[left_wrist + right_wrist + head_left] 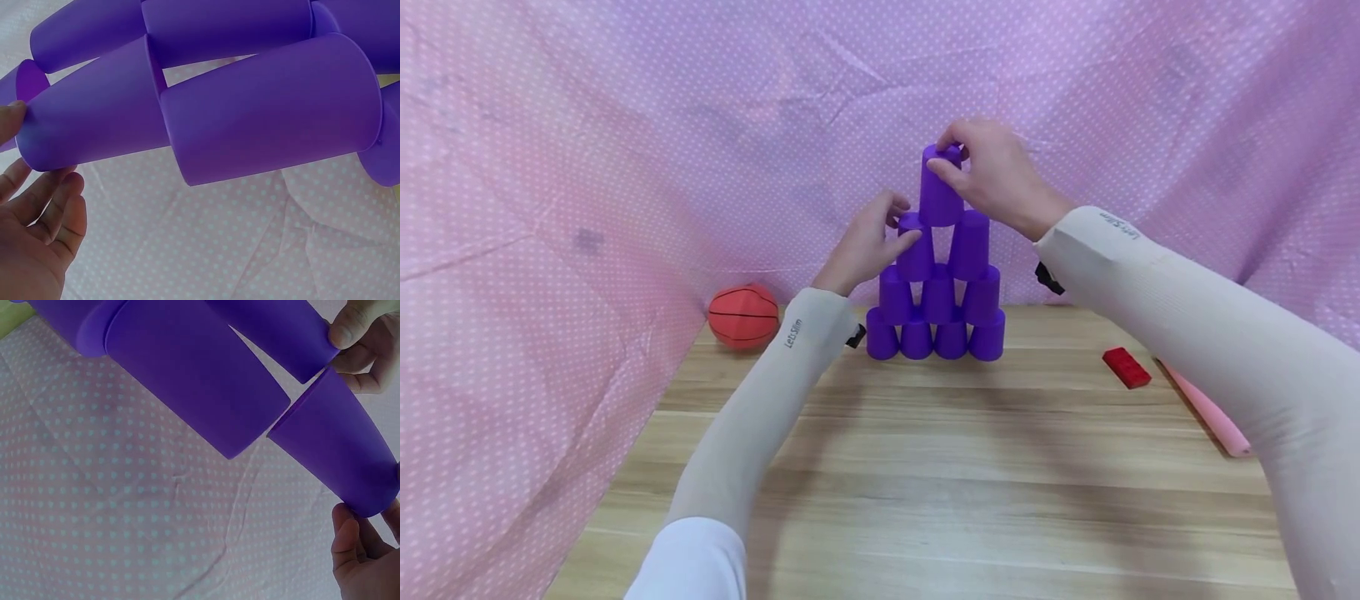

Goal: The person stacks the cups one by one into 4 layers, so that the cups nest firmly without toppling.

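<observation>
Purple cups stand upside down in a stepped pyramid on the table: several in the bottom row, then three, then two, with one at the top. My right hand [1000, 175] pinches the top cup [940, 200] near its upturned base. In the right wrist view, that cup's rim [294, 415] lies right at the bases of the two cups below. My left hand [868, 242] holds the left cup [915, 257] of the two-cup row between thumb and fingers near its base. Beside it stands the right cup [972, 250] of that row.
A red ball with black lines [743, 318] sits at the table's back left. To the right lie a red block [1126, 367] and a pink object [1213, 417], partly behind my right arm. Pink dotted cloth [820, 100] hangs behind and along the sides of the wooden table [962, 492].
</observation>
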A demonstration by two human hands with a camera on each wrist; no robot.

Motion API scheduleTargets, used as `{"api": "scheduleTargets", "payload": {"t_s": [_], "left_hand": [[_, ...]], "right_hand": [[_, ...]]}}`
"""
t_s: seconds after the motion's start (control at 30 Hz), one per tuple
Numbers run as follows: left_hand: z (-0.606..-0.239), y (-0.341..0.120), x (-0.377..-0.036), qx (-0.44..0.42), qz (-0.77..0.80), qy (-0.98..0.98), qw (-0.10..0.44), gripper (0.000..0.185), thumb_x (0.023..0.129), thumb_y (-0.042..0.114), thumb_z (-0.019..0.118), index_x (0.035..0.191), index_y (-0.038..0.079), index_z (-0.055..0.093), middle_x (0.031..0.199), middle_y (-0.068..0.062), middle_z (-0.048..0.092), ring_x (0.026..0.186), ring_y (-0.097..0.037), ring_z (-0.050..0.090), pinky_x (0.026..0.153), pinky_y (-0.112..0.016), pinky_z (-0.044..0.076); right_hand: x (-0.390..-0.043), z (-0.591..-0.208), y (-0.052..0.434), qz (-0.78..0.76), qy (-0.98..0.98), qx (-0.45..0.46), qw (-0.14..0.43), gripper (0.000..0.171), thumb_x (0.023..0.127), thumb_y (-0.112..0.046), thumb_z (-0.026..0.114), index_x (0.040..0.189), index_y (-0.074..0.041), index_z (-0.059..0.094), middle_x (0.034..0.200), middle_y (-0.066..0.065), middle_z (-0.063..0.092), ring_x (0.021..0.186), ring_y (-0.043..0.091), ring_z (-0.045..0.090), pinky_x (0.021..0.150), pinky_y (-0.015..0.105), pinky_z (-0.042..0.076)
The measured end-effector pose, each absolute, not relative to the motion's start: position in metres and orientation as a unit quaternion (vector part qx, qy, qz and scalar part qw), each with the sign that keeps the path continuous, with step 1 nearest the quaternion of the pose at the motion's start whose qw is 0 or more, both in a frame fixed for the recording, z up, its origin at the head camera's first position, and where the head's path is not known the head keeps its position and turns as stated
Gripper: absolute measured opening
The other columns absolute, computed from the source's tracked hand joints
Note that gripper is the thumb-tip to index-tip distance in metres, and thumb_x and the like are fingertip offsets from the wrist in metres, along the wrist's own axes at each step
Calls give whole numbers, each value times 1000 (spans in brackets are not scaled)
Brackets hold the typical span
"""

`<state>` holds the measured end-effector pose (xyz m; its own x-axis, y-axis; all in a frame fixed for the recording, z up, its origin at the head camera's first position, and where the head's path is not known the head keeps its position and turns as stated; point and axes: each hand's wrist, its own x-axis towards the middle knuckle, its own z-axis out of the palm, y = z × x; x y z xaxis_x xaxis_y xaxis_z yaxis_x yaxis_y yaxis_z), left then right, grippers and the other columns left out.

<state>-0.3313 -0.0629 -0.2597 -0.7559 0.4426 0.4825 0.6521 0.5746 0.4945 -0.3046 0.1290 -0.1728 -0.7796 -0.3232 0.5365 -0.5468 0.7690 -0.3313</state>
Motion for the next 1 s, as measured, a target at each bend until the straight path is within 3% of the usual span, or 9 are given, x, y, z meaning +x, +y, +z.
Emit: {"api": "scheduleTargets", "payload": {"t_s": [0.57, 0.8, 1.0], "left_hand": [[-265, -65, -329, -325, -339, -869, 159, 48, 77, 30, 62, 115, 11, 39, 104, -4, 55, 87, -12, 49, 77, -28, 40], [-265, -74, -323, -286, -322, -891, 148, 55, 81, 40, 54, 125, 14, 35, 118, -1, 47, 104, -15, 43, 85, -26, 34], [-266, -87, -300, -276, -227, -913, 199, 58, 85, 43, 45, 131, 10, 30, 129, -1, 37, 117, -15, 29, 96, -30, 21]], "right_hand": [[-311, -177, 130, 253, -916, 220, 221, 35, 84, -37, 51, 103, -8, 56, 101, 5, 57, 92, 18, 51, 79, 32, 39], [-304, -177, 134, 259, -917, 209, 218, 43, 85, -44, 44, 111, -10, 51, 113, 6, 51, 107, 22, 43, 88, 37, 32], [-285, -186, 156, 231, -910, 234, 252, 44, 87, -37, 42, 120, -7, 43, 122, 10, 42, 115, 23, 33, 94, 38, 25]]}}
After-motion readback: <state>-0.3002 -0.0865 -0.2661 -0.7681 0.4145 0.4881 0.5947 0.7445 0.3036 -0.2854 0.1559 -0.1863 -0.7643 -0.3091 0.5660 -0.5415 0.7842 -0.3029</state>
